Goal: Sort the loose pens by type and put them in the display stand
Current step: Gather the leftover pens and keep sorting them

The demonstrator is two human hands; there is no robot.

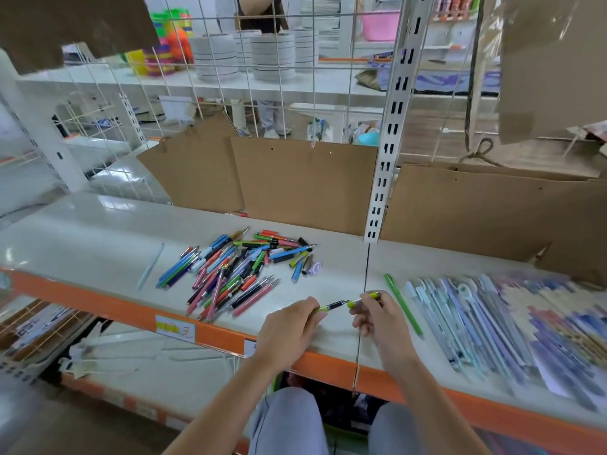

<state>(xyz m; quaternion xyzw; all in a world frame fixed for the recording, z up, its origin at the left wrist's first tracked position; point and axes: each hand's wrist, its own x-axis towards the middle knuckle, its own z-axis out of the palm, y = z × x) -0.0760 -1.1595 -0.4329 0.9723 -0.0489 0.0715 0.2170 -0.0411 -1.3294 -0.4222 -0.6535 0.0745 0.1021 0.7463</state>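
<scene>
Scanning leftward first, I noted the heap of loose pens mid-shelf, unsorted. My left hand had its fingers curled round a lime pen barrel; my right hand pinched the matching lime cap, just apart from the tip. Capping would go best, I judged, with both aligned straight before pressing. Sorted pastel pens lay rightward.
</scene>
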